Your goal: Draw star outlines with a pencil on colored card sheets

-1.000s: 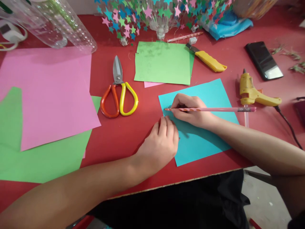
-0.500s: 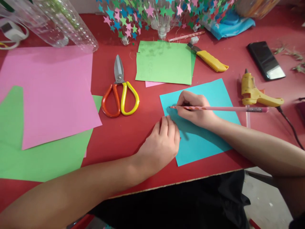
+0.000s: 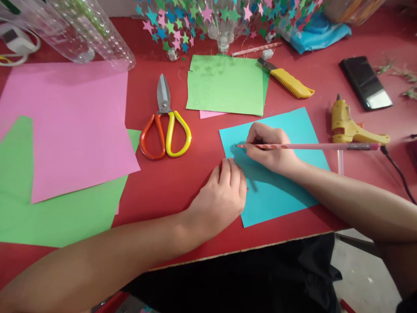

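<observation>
My right hand is closed around a pink pencil, whose tip touches the blue paper near its upper left side. Faint marks show on the sheet around that tip. The pencil's dark end points right, over the paper's edge and past the glue stick. My left hand lies palm down across the left edge of the blue paper, fingers lightly bent and resting on it; its thumb is mostly hidden. Left of the hands, scissors with one red and one yellow handle lie on the red table.
Pink and green sheets overlap at left. Smaller green papers lie behind the blue one, beside a yellow utility knife. A glue gun and phone lie right. Plastic bottles and star decorations stand behind.
My right hand has shifted slightly right with the pencil, and the pencil's far end has swung right and a little up. My left hand stays on the paper's edge.
</observation>
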### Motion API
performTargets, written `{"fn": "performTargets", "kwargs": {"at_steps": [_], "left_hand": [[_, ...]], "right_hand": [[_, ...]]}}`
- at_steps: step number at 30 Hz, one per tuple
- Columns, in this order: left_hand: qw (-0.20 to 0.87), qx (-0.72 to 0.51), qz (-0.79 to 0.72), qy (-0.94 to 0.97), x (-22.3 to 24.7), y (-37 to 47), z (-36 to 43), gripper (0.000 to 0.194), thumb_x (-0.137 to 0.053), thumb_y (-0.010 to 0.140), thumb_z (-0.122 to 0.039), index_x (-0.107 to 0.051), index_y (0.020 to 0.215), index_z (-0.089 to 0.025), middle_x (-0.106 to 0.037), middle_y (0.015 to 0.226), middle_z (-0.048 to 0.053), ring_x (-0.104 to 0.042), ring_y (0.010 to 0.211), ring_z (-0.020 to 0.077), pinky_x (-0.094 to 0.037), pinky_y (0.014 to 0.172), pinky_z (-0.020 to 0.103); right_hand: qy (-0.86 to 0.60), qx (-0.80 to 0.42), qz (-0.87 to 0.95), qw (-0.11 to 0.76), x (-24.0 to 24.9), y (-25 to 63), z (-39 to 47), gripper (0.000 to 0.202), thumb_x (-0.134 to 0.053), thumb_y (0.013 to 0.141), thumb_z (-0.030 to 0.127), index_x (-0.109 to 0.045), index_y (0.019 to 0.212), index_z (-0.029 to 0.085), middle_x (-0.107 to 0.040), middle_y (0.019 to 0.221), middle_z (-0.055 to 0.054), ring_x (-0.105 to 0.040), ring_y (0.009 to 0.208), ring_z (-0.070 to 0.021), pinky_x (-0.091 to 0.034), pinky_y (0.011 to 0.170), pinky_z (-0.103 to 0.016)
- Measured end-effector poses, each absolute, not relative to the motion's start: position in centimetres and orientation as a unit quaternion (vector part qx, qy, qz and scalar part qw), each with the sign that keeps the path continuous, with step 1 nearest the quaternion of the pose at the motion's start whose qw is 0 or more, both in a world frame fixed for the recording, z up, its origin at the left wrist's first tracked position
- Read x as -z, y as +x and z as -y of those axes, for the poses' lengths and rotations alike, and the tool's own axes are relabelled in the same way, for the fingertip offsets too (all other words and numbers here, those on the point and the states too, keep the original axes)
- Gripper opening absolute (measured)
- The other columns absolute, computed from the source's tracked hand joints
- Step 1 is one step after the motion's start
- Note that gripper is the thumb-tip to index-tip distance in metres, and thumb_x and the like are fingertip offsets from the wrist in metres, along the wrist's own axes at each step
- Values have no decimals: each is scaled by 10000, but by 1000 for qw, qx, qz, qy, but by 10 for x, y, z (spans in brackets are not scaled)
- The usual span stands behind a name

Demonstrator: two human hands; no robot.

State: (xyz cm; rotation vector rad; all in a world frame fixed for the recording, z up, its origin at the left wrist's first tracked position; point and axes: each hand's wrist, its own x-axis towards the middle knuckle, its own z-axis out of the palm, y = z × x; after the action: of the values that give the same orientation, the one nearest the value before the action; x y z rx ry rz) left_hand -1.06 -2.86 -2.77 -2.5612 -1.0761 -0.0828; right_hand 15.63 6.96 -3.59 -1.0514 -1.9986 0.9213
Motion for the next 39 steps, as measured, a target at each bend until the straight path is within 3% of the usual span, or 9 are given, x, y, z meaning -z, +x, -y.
{"fn": "performTargets", "kwargs": {"at_steps": [24,31,35,39], "left_hand": [[176,30,378,-908,27,-11,28,384,-519,939,-198,-625,1168,91,-661,1154,316,-672,1066,374,-580,857,410],[182,30,384,-905,27,-11,29,388,-499,963,-232,-640,1167,66,-671,1159,290,-672,1075,357,-576,861,391],[147,25,409,-900,24,-10,33,488,-483,980,-332,-613,1213,76,-638,1224,297,-639,1138,366,-545,931,414],[119,13,429,-895,24,-10,33,573,-491,972,-397,-560,1291,74,-577,1320,296,-560,1244,392,-476,1031,474]], "right_hand": [[-335,-379,819,271,32,156,-67,119,-543,753,94,-484,706,186,-518,603,48,-458,527,-66,-339,487,-195],[-340,-424,773,327,32,156,-69,160,-582,840,167,-504,701,185,-548,604,33,-463,516,-70,-355,478,-201],[-375,-513,688,350,25,158,-72,267,-505,955,314,-499,716,196,-570,559,21,-478,448,-76,-359,424,-212],[-392,-514,693,319,18,161,-73,103,-565,897,219,-541,802,184,-554,559,41,-472,460,-77,-349,430,-210]]}}
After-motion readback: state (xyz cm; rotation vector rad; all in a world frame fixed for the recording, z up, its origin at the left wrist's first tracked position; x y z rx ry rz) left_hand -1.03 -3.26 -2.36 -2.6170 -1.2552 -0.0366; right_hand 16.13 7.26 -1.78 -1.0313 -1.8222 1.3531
